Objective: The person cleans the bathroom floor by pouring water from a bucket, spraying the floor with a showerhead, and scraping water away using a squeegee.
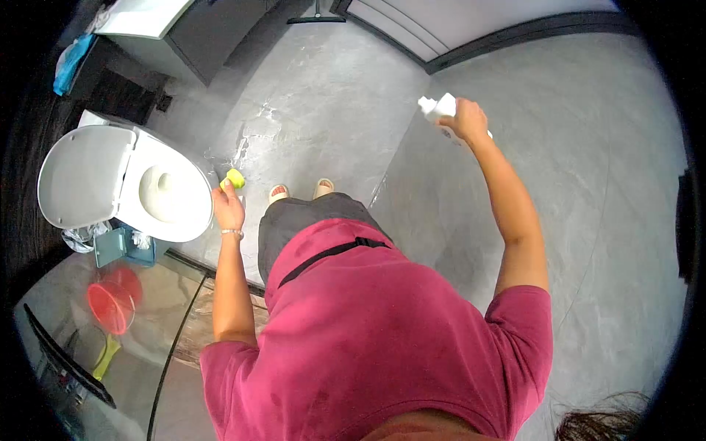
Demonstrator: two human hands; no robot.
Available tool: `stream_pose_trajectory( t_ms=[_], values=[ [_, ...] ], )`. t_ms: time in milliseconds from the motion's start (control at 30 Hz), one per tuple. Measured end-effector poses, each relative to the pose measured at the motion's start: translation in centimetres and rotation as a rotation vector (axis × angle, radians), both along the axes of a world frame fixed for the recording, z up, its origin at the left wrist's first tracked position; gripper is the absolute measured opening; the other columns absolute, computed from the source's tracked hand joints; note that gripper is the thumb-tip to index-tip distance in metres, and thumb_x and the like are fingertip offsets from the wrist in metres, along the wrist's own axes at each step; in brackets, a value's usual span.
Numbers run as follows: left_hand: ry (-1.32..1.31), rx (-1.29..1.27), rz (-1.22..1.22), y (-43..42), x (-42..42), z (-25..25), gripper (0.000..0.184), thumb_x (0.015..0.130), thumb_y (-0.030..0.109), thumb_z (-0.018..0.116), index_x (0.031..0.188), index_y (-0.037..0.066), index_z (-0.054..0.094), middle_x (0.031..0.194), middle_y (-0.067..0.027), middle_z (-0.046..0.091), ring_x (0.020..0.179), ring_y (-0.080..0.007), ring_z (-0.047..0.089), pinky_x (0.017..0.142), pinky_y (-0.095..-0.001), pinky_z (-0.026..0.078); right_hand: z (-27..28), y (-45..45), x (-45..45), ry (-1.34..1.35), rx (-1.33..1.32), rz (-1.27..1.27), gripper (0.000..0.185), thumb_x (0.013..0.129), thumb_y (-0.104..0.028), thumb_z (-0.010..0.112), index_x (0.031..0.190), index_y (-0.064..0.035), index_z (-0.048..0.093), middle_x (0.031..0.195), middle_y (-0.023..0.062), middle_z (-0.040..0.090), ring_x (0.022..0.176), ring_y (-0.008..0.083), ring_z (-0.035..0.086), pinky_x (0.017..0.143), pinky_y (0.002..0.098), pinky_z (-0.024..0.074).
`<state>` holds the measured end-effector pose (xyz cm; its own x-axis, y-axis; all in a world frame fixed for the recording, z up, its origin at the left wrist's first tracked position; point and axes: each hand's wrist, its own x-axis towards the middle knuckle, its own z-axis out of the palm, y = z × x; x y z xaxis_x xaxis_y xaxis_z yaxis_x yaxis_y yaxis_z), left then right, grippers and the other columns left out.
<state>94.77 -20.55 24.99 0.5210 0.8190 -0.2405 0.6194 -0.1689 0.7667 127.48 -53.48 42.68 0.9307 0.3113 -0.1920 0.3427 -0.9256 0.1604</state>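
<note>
My left hand (229, 208) is closed on a small yellow-green thing (234, 178), just right of the toilet bowl's rim; its exact kind is too small to tell. Out to the right, my right hand (469, 120) is wrapped round a white plastic bottle (443, 108), which has a narrow nozzle pointing to the upper left. The fingers hide much of the bottle. Beside my left hand stands a white toilet (193, 192), its seat lid (84, 176) raised.
A blue-grey bin (141, 251) with an open lid stands near the toilet. A red bucket (114, 303) is behind the glass at lower left. A floor squeegee (316, 19) rests at the top, by a dark-framed door (412, 37). Wet streaks mark the grey floor (323, 95).
</note>
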Motion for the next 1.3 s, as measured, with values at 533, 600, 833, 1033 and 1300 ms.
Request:
stream_pose_trajectory(
  t_ms=[533,600,833,1033,1300],
  values=[
    [0.006,0.019,0.024,-0.6,-0.6,0.5,0.045,0.083,0.037,0.04,0.088,-0.007,0.045,0.079,-0.025,0.053,0.075,-0.0346,0.052,0.068,-0.038,0.039,-4.4,-3.9,1.5,0.277,0.754,-0.202,0.045,0.056,-0.033,0.072,0.08,0.0016,0.056,0.075,0.0111,0.059,0.069,0.02,0.057,0.062,0.0319,0.0441],
    [0.007,0.003,0.053,0.0,-0.9,-0.6,0.043,0.083,0.035,0.041,0.088,-0.007,0.044,0.079,-0.0249,0.053,0.075,-0.0333,0.052,0.068,-0.0376,0.039,-6.4,-3.0,0.8,0.407,0.987,-0.303,0.045,0.06,-0.029,0.071,0.089,-0.0002,0.054,0.081,0.0056,0.058,0.072,0.0136,0.054,0.063,0.0283,0.0428],
    [-0.157,0.073,0.085,-0.8,-3.0,-1.0,0.036,0.084,0.031,0.044,0.093,-0.003,0.035,0.052,-0.0052,0.048,0.041,-0.0101,0.042,0.04,-0.0214,0.033,-11.1,-0.2,-3.6,0.577,1.978,-0.517,0.021,0.076,-0.009,0.057,0.095,-0.0051,0.05,0.079,-0.0009,0.051,0.069,0.0073,0.044,0.067,0.0217,0.0376],
    [-0.316,-0.224,0.199,-3.1,-0.2,5.3,0.036,0.082,0.028,0.047,0.096,-0.002,0.032,0.053,-0.0046,0.047,0.033,-0.0082,0.038,0.028,-0.0216,0.029,-11.8,-0.4,-2.8,0.657,1.94,-0.374,0.021,0.076,-0.009,0.057,0.095,-0.0024,0.049,0.084,0.0005,0.052,0.076,0.0081,0.047,0.072,0.022,0.0371],
    [-0.427,-0.134,0.07,-1.7,5.2,8.4,0.036,0.081,0.025,0.05,0.098,-0.003,0.034,0.068,-0.0091,0.053,0.045,-0.0097,0.046,0.039,-0.0223,0.036,-8.0,2.1,-4.4,0.702,1.43,-0.247,0.036,0.069,-0.01,0.065,0.099,-0.0003,0.048,0.093,0.0067,0.056,0.082,0.0137,0.053,0.07,0.0262,0.043]
  ],
)
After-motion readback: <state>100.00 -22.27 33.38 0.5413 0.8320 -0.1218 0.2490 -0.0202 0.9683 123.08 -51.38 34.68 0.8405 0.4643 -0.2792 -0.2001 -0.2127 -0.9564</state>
